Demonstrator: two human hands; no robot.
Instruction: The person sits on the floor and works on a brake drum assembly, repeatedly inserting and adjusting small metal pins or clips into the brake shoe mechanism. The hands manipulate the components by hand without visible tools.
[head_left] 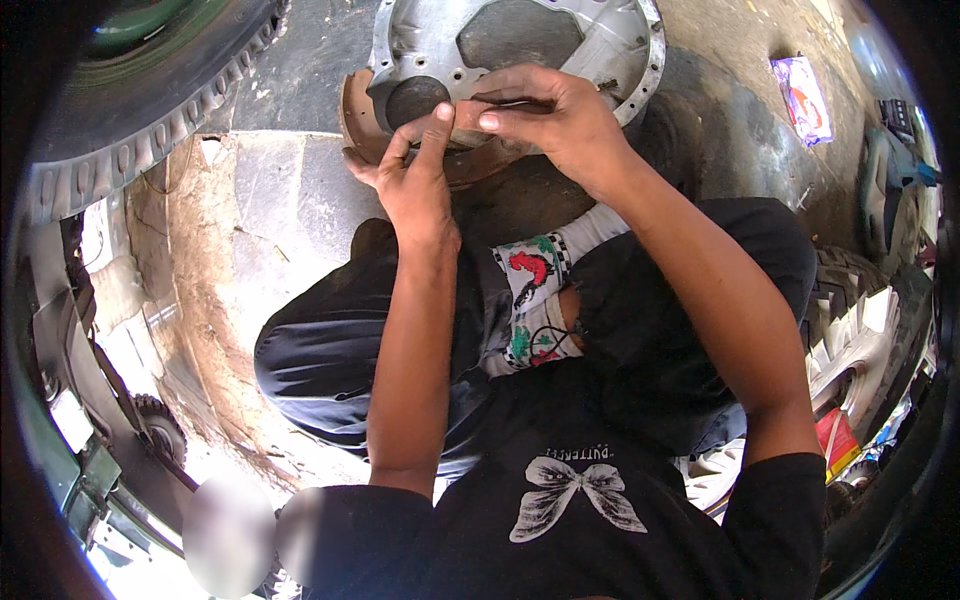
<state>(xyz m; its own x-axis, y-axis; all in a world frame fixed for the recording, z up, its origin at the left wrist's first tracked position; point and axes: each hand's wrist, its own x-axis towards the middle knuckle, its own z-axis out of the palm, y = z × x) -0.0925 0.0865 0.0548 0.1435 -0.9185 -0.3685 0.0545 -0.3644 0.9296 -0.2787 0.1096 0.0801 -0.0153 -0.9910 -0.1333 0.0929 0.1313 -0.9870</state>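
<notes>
My left hand (415, 170) and my right hand (555, 120) meet over a silver cast-metal housing (635, 75) with bolt holes around its rim and large round openings. Both pinch a small reddish-brown piece (467, 116), too small to identify, between thumbs and fingers. Directly below them a rusty brown curved metal part (358, 110) lies around the housing's lower left, partly hidden by my fingers. The housing rests on a dark stained surface at the top of the view.
A large black tyre (130, 150) fills the upper left. My crossed legs (330, 340) are below my hands on the concrete floor (270, 210). A purple-and-white packet (800, 98) lies at right, near assorted machine parts (885, 190). Vehicle parts (75, 380) line the left edge.
</notes>
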